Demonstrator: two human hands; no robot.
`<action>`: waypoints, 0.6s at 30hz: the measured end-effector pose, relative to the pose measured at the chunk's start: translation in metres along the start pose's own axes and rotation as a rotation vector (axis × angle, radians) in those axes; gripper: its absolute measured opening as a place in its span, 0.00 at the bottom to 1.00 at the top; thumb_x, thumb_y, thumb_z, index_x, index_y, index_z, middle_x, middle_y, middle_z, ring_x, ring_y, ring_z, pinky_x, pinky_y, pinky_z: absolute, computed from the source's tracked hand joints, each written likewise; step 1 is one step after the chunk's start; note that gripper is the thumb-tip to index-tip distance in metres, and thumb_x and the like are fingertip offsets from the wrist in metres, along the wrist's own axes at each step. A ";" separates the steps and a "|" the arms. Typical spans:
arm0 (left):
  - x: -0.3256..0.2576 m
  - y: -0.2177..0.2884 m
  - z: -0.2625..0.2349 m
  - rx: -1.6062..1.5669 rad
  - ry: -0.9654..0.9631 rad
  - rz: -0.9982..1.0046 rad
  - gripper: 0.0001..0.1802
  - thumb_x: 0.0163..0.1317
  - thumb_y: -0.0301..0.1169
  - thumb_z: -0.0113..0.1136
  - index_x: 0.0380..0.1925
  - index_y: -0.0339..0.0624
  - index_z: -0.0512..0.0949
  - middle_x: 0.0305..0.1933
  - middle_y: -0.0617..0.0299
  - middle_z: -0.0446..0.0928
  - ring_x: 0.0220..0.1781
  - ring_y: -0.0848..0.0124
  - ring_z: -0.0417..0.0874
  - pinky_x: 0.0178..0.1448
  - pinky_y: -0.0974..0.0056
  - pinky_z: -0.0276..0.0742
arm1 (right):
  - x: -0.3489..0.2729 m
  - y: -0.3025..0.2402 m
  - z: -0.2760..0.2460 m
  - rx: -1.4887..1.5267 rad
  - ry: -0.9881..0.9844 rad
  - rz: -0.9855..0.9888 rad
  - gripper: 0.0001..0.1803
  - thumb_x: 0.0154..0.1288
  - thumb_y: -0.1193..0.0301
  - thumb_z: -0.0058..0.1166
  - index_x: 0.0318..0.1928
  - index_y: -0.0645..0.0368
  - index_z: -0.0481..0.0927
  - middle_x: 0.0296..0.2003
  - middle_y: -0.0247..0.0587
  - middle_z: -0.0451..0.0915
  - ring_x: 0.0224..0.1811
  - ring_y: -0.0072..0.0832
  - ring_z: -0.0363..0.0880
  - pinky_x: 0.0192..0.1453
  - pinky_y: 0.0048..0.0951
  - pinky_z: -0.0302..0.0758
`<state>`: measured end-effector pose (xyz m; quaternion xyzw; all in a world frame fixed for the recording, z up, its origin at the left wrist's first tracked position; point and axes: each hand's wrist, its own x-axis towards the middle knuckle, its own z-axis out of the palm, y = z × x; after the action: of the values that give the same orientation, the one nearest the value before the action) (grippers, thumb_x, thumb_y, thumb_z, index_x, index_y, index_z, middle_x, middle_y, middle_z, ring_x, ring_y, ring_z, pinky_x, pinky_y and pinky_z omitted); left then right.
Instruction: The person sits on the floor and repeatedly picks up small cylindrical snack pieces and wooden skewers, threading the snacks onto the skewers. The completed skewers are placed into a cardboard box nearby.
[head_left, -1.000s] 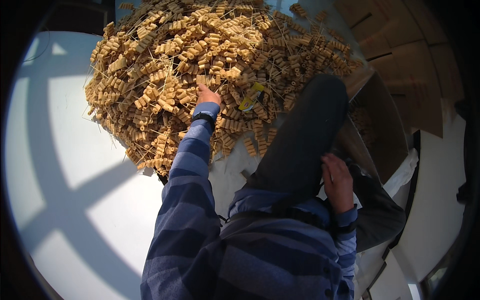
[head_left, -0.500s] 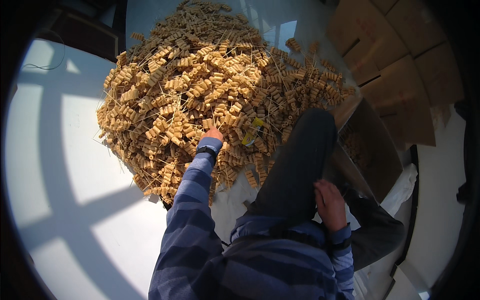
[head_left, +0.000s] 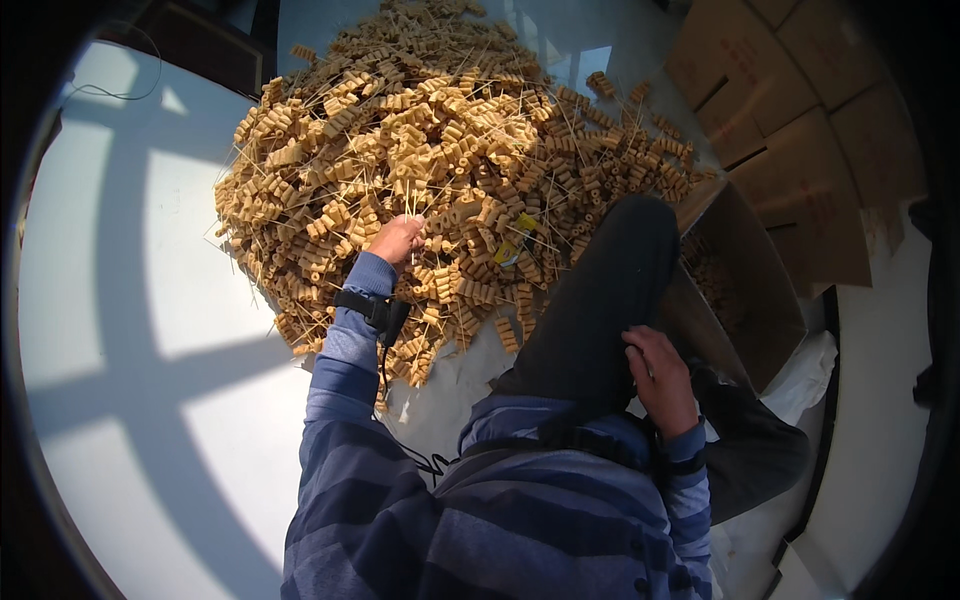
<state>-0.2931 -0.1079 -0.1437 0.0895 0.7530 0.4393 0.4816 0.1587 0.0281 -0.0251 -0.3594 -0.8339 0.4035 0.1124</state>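
Note:
A big heap of tan, ridged, spiral-cut rolls on thin wooden skewers (head_left: 400, 130) lies in front of me. At its near left side my left hand (head_left: 395, 240) is closed around some pale thin skewer sticks (head_left: 411, 203), which poke up past the fingers. Whether rolls hang on those sticks is hard to make out against the heap. My right hand (head_left: 664, 385) lies on my bent leg with its fingers stretched out and nothing in them. To the right of my left hand, a yellow-and-dark packet (head_left: 516, 241) rests on the heap.
Right of my raised knee (head_left: 640, 225) stands an open cardboard box (head_left: 755, 290) with more rolls inside. Flattened cardboard sheets (head_left: 800, 190) lean behind it. White sheeting (head_left: 805, 385) lies beside the box. A white surface (head_left: 190, 400) with window shadows spreads to the left.
My left hand has drawn back to the left and up off the heap, now with sticks showing in its fingers. My right hand stays on my leg. The view has shifted slightly.

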 end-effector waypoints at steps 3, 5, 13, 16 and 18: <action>-0.054 0.034 0.026 -0.233 -0.292 0.038 0.10 0.74 0.40 0.50 0.38 0.48 0.72 0.33 0.68 0.72 0.31 0.77 0.73 0.31 0.69 0.70 | 0.010 -0.018 0.000 0.174 -0.020 -0.008 0.13 0.71 0.71 0.56 0.54 0.59 0.81 0.55 0.48 0.80 0.57 0.45 0.80 0.60 0.37 0.77; -0.084 0.043 0.066 -0.339 -0.180 0.147 0.14 0.74 0.45 0.51 0.42 0.46 0.73 0.34 0.69 0.72 0.32 0.76 0.73 0.33 0.70 0.72 | 0.014 -0.032 0.004 0.296 -0.064 0.001 0.15 0.72 0.70 0.56 0.56 0.59 0.79 0.57 0.49 0.78 0.59 0.45 0.79 0.61 0.36 0.76; -0.151 0.057 0.190 -0.306 -0.239 0.293 0.17 0.78 0.43 0.45 0.45 0.39 0.73 0.40 0.62 0.80 0.36 0.74 0.80 0.39 0.69 0.77 | 0.053 -0.063 0.047 0.592 -0.022 -0.177 0.25 0.71 0.71 0.59 0.65 0.62 0.72 0.59 0.45 0.76 0.58 0.33 0.78 0.60 0.31 0.76; -0.156 0.057 0.206 -0.398 -0.328 0.292 0.16 0.78 0.40 0.44 0.47 0.38 0.73 0.41 0.60 0.81 0.39 0.72 0.82 0.41 0.69 0.79 | 0.051 -0.050 0.048 0.646 0.062 -0.053 0.24 0.70 0.68 0.61 0.63 0.60 0.75 0.60 0.46 0.75 0.60 0.40 0.76 0.63 0.35 0.73; -0.162 0.048 0.218 -0.181 -0.283 0.432 0.16 0.79 0.40 0.43 0.48 0.38 0.73 0.41 0.59 0.81 0.39 0.71 0.82 0.41 0.69 0.79 | 0.048 -0.045 0.046 0.497 0.149 -0.100 0.22 0.70 0.66 0.61 0.61 0.60 0.77 0.61 0.46 0.75 0.61 0.43 0.75 0.64 0.36 0.72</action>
<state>-0.0475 -0.0443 -0.0360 0.2654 0.5992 0.5805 0.4832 0.0794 0.0152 -0.0264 -0.3077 -0.7153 0.5624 0.2781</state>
